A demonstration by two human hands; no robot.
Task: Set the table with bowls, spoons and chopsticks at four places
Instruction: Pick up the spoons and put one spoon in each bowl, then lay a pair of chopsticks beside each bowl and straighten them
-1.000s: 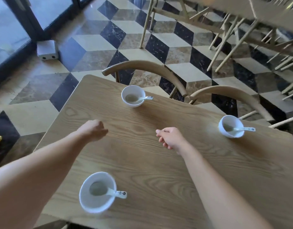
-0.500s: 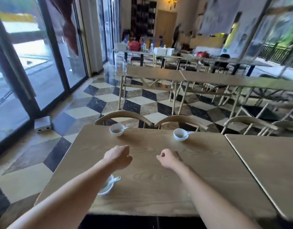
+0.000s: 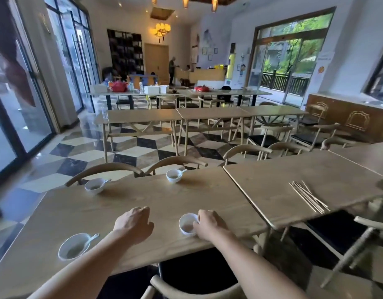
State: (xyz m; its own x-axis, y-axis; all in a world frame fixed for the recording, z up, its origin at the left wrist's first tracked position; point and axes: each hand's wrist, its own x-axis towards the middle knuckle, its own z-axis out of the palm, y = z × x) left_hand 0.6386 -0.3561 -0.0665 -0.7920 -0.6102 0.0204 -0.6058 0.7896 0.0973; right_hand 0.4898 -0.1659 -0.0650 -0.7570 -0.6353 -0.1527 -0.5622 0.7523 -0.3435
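Four white bowls stand on the wooden table [image 3: 164, 201]: far left [image 3: 95, 186], far right [image 3: 174, 175], near left [image 3: 73, 247] and near right [image 3: 187, 225]. A white spoon lies in each of the first three, such as the near left one [image 3: 92, 237]. My right hand [image 3: 210, 223] hangs loosely curled against the near right bowl's right rim and hides that side; no spoon shows there. Over the table's middle, my left hand [image 3: 133, 223] is loosely curled and holds nothing. A bundle of chopsticks [image 3: 307, 196] lies on the adjoining table [image 3: 294, 169] to the right.
Curved-back wooden chairs [image 3: 104, 169] stand along the far side, and another chair back [image 3: 186, 291] is right below me. More tables and chairs fill the room beyond. Glass doors [image 3: 18, 104] line the left wall. A person stands at a far counter.
The view has lifted from the tabletop and swung right, bringing the near right bowl and the chopsticks into sight. Both hands have drawn back toward me; my right hand now lies beside that bowl.
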